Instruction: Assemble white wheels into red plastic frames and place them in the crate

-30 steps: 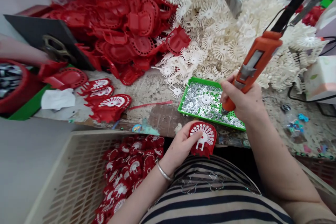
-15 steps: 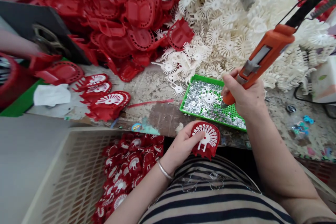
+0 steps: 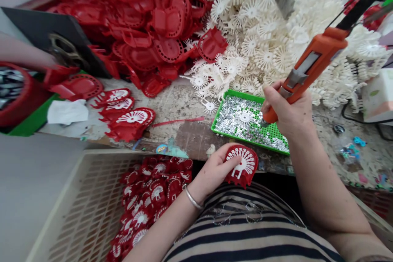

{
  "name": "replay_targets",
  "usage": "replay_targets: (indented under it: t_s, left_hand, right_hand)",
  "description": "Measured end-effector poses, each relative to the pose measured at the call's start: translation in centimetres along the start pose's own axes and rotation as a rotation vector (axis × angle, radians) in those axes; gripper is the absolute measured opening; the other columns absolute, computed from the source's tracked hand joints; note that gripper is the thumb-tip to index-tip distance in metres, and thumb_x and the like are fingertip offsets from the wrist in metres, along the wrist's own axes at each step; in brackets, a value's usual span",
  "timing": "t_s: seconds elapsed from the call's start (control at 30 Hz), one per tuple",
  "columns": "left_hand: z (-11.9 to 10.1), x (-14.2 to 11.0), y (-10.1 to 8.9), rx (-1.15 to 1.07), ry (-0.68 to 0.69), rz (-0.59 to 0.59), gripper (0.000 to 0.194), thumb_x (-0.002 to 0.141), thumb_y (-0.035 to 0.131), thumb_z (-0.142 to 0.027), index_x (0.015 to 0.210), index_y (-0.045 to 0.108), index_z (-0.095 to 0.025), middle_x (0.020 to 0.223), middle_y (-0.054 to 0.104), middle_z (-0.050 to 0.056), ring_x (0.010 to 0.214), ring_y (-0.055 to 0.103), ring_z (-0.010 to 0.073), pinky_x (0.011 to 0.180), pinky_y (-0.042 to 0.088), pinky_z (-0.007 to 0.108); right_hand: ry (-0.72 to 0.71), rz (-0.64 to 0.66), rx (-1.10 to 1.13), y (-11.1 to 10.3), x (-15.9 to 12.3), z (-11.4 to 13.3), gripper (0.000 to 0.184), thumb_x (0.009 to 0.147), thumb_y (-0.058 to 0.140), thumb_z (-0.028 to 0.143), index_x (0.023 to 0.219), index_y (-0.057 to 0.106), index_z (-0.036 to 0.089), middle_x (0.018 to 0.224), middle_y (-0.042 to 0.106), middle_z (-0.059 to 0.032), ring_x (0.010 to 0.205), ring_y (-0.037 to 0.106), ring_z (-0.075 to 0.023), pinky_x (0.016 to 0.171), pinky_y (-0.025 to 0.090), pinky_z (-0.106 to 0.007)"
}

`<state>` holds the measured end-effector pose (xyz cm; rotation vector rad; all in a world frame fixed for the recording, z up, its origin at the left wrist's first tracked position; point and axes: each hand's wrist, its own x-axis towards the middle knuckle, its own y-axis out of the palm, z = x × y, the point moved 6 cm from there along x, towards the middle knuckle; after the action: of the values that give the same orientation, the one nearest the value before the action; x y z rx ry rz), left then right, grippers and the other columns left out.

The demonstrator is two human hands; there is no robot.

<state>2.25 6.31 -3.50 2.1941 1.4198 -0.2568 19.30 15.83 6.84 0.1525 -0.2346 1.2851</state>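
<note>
My left hand [image 3: 218, 166] pinches a red plastic part [image 3: 251, 169] with a white fan-shaped insert [image 3: 245, 159], its thumb lying over the fan. The part is at the front edge of the bench, close to my striped top. My right hand [image 3: 291, 110] is wrapped round an orange electric screwdriver [image 3: 317, 59], held tilted with its tip down. That tip is over the right half of a green tray [image 3: 218, 111] of small silvery metal pieces [image 3: 233, 110]; whether it touches them I cannot tell. One white fan piece [image 3: 245, 117] lies on the metal pieces.
Behind are heaps of red parts [image 3: 167, 16] and white fan pieces [image 3: 264, 37]. Several red parts with white fans [image 3: 132, 118] lie left on the bench. A crate [image 3: 70, 196] below holds more. At far left another person's arm [image 3: 24, 51] shows beside a red tub [image 3: 21, 106].
The view has shifted a little, so the things at the left appear further right. Both hands keep their holds, with the screwdriver tip still over the tray.
</note>
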Motion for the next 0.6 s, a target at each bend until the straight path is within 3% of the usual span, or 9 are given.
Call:
replay_targets:
  t_s: [0.17,0.27,0.4,0.6]
  left_hand:
    - [-1.8,-0.4,1.3,0.172,0.101,0.142,0.031,0.088,0.062,-0.032,0.117,0.061,-0.021,0.111,0.069,0.006,0.101,0.063,0.0209,0.089,0.05,0.032]
    - [-3.6,-0.6,2.4,0.336,0.284,0.191,0.028,0.09,0.059,-0.029,0.117,0.062,-0.021,0.12,0.065,0.008,0.113,0.06,0.0222,0.102,0.045,0.036]
    - [-5.3,-0.6,3.7,0.515,0.517,0.186,0.027,0.091,0.056,-0.022,0.117,0.062,-0.02,0.143,0.049,0.011,0.134,0.045,0.0235,0.116,0.032,0.04]
    - [-5.4,-1.0,4.6,0.58,0.585,0.199,0.028,0.091,0.053,-0.019,0.118,0.061,-0.018,0.141,0.053,0.012,0.133,0.047,0.0235,0.116,0.034,0.04]
  right_hand:
    - [-0.073,0.021,0.162,-0.3,-0.2,3.3,0.024,0.075,0.077,0.034,0.07,0.056,0.024,0.047,0.051,0.0081,0.039,0.049,-0.0107,0.041,0.043,-0.026]
    - [-0.084,0.054,0.254,-0.3,-0.7,5.4,0.022,0.076,0.075,0.03,0.067,0.056,0.025,0.046,0.049,0.0081,0.037,0.046,-0.0107,0.041,0.041,-0.027]
    - [-0.037,0.087,0.347,-0.3,-1.9,7.0,0.018,0.077,0.073,0.025,0.068,0.057,0.024,0.047,0.049,0.006,0.039,0.045,-0.0118,0.041,0.041,-0.029]
    - [-0.004,0.093,0.35,-0.4,-3.2,7.6,0.021,0.077,0.074,0.029,0.068,0.055,0.025,0.048,0.045,0.0066,0.039,0.044,-0.0117,0.041,0.04,-0.029]
